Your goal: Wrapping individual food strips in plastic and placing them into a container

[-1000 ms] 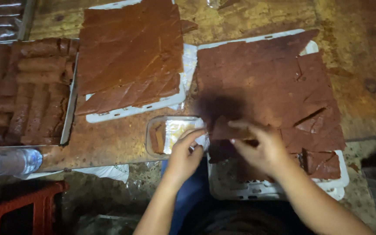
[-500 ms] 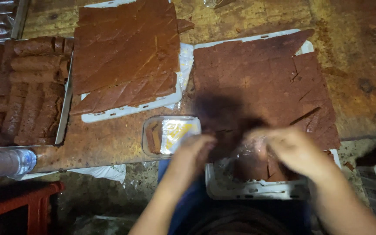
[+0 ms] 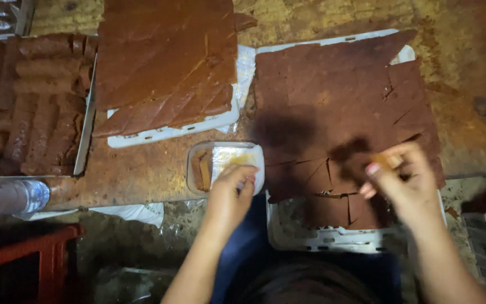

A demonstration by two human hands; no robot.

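Brown dominates the head view: a wide sheet (image 3: 338,107) of dark reddish-brown leathery paste, scored into squares and slanted pieces, covers a white tray (image 3: 322,239) at 3 o'clock of centre, the tray's perforated rim showing along its near edge. The right hand (image 3: 403,183) hovers over the sheet's near right part, at about 4 o'clock in the frame, its fingers drawn narrow and pinching a small brownish piece (image 3: 382,162) between thumb and fingertips; the piece is partly hidden, so its full shape cannot be told. The left hand (image 3: 229,197) sits at 6 o'clock, fingers curled loosely, fingertips resting on the near rim of a small clear tub (image 3: 223,166) that stands on the table just beside the tray's left edge; whether it truly grips the rim cannot be told. Inside the tub lie a brown strip at its left side and a crumpled clear wrapper with a yellowish tint. At 12 o'clock a second sheet (image 3: 164,62), cut in diagonal strips, lies on another white tray (image 3: 170,134). At 9 o'clock, rolled brown logs (image 3: 35,101) fill a metal tray. A clear plastic bottle (image 3: 7,197) lies on its side at 8 o'clock, with a red stool (image 3: 23,262) below it at 7 o'clock. All rests on a worn, stained wooden table (image 3: 462,84).
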